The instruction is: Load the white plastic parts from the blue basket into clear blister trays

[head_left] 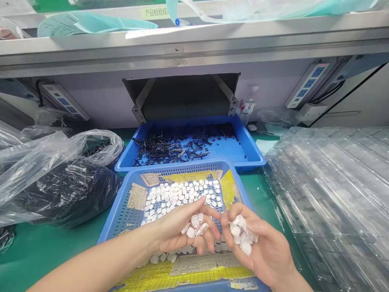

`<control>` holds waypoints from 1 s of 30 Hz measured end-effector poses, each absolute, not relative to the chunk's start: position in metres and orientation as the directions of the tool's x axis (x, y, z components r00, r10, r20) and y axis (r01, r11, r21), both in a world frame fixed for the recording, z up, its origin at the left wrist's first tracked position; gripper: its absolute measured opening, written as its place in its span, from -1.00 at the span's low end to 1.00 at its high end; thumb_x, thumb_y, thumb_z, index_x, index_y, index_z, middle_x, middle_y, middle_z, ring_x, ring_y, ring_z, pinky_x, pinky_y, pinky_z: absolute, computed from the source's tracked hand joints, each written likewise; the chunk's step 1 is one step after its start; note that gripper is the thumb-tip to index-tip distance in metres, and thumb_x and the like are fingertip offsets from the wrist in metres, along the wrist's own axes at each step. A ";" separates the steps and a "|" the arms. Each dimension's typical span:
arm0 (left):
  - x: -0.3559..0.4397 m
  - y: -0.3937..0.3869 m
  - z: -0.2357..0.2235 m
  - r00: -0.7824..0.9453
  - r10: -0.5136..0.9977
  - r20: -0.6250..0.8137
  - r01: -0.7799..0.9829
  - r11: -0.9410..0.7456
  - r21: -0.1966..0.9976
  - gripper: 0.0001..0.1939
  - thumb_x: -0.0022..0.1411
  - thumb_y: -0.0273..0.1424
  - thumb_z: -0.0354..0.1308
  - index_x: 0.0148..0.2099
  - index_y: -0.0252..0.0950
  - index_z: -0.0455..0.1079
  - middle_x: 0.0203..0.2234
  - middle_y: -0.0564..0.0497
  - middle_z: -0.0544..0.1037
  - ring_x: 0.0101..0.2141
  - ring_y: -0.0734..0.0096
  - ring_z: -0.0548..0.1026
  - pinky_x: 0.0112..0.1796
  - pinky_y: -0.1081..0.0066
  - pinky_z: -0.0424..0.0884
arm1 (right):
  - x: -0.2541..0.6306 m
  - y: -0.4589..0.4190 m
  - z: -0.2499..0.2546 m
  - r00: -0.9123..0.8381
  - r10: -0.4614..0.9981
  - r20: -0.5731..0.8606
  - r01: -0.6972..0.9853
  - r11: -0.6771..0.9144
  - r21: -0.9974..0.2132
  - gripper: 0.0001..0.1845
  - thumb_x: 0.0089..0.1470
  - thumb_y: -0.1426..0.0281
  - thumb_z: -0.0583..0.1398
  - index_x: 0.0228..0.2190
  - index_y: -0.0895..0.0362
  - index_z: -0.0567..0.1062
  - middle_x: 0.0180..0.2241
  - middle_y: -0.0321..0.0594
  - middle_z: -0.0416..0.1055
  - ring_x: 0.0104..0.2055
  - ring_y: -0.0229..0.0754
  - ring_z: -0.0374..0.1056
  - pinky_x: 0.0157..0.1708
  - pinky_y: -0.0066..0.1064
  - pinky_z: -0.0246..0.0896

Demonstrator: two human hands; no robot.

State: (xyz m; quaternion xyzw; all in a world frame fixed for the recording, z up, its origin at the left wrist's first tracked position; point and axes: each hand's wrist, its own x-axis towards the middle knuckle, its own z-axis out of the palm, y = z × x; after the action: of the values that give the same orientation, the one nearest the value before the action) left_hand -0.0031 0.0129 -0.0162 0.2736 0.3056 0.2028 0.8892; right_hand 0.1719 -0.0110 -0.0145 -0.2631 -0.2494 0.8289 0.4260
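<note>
Two hands (174, 231), palms turned inward, loosely cradle white pieces (240, 231), fingertips close together above a blue basket (115, 211).

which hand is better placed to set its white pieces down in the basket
Probably the left hand: its white pieces are over the basket, while the right hand is nearer its right rim.

Bottle (248, 106) and two power strips (306, 86)

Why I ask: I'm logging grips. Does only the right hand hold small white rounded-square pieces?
No, several small white rounded-square pieces also lie in the left hand.
</note>
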 end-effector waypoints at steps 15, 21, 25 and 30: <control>0.000 0.008 -0.023 0.707 0.482 -0.518 -0.152 0.818 0.554 -0.49 0.10 -0.02 -0.03 -0.32 -0.44 0.37 -0.55 -0.07 0.39 -0.50 0.42 0.39 -0.32 0.33 0.31 | 0.154 -0.009 -0.009 -0.629 0.777 -0.024 0.630 0.491 -0.601 -0.85 -0.04 0.41 0.14 -0.32 0.08 0.35 -0.33 -0.26 0.40 -0.41 -0.17 0.30 -0.52 -0.40 0.07; 0.003 0.009 -0.018 0.793 0.429 -0.433 -0.148 0.825 0.545 -0.46 0.15 -0.02 -0.14 -0.30 -0.44 0.36 -0.50 -0.10 0.40 -0.49 0.41 0.40 -0.37 0.32 0.36 | 0.160 -0.007 -0.005 -0.629 0.775 -0.064 0.620 0.450 -0.642 -0.88 0.00 0.39 0.10 -0.34 0.09 0.37 -0.39 -0.27 0.40 -0.51 -0.25 0.27 -0.57 -0.44 0.04; 0.002 0.012 -0.017 0.855 0.383 -0.351 -0.130 0.813 0.568 -0.43 0.17 0.00 -0.23 -0.17 -0.41 0.30 -0.46 -0.14 0.41 -0.46 0.37 0.43 -0.51 0.45 0.33 | 0.161 -0.005 -0.008 -0.579 0.816 0.003 0.552 0.395 -0.735 -0.84 0.02 0.38 0.09 -0.32 0.05 0.43 -0.45 -0.29 0.37 -0.47 -0.26 0.26 -0.51 -0.45 0.08; -0.004 0.003 -0.023 0.713 0.474 -0.518 0.077 0.681 0.729 -0.43 0.12 0.06 -0.22 -0.14 -0.29 0.27 -0.58 -0.01 0.43 -0.78 0.61 0.24 -0.76 0.65 -0.07 | 0.188 -0.033 0.007 -0.386 0.921 0.051 0.331 0.190 -0.925 -0.83 -0.09 0.22 0.18 -0.46 0.05 0.48 -0.56 -0.30 0.35 -0.51 -0.26 0.24 -0.48 -0.42 0.11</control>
State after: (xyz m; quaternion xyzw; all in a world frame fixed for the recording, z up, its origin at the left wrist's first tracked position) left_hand -0.0043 0.0031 -0.0228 0.3818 0.3603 0.1178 0.8429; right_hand 0.1883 -0.0329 0.0069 -0.4477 -0.6989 0.4523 0.3264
